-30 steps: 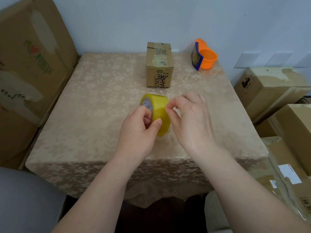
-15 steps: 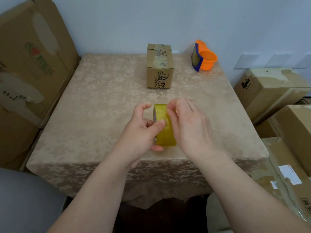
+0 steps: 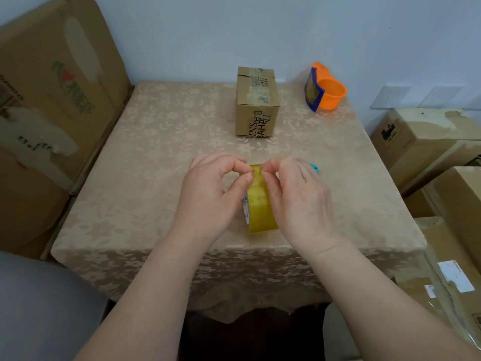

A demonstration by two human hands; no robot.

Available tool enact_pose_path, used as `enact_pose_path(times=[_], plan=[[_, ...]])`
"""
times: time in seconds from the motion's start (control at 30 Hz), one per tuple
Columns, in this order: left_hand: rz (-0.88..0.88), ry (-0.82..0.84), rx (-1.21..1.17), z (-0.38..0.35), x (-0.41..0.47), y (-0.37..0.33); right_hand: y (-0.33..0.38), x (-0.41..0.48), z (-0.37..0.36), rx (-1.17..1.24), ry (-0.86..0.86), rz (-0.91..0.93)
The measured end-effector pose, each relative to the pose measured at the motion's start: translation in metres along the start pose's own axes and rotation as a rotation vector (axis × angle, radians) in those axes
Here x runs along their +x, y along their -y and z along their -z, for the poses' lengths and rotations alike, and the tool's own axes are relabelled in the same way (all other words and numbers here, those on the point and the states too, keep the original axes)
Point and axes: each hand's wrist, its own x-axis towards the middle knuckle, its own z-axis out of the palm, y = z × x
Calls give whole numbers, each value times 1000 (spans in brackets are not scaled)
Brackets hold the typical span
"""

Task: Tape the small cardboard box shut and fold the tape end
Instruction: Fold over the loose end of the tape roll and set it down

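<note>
Two hands: both meet over the near middle of the tabletop [image 3: 156, 157], each pinching the top of one roll.
Far left: big cartons [image 3: 52, 100] lean against the wall beside the tabletop's left edge.
Grey shape [image 3: 39, 303]: lower left corner, too blurred to identify.
Left hand [image 3: 210, 194]: curled, thumb and forefinger closed on the upper left edge of the roll; the palm covers the roll's left face.
Roll [image 3: 260, 209]: yellow-tinted tape, standing on edge with its band facing the camera, held between the two hands near the front edge of the tabletop; a strip of white core label shows at its left rim. Whether it rests on the cloth or is lifted just above it cannot be told.
Right hand [image 3: 299, 199]: curled, fingertips pinched at the upper right edge of the roll, touching the left fingertips' spot almost nail to nail.
Box [image 3: 257, 102]: small, brown, with black lettering on the near face and old tape along its top; it stands at the back middle of the tabletop, well apart from both hands and straight beyond the roll.
Blue thing [image 3: 314, 168]: a small bit peeks out just behind the right hand; what it is cannot be told.
Dispenser [image 3: 325, 87]: orange and blue, right of the box, at the back.
Far right: more cartons [image 3: 429, 142] stacked beside the tabletop.
</note>
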Motion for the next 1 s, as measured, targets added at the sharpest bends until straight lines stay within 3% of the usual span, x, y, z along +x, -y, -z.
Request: enact_pose_path(times=[0.33,0.53,0.63,0.73,0.87,1.0], plan=[[-143,85,150,6,4,-1,0,-2,1,45,-15,52],[-206,61,290,1,3,-1,3,0,4,173,43,-34],[-209,54,301,-2,3,0,2,7,10,367,148,-170],[-227,26,308,-3,3,2,-3,10,12,401,219,-139],[-234,8,304,-5,2,-1,-7,9,11,471,210,-187],[-166,26,196,-3,3,-3,-8,6,10,376,171,-161]])
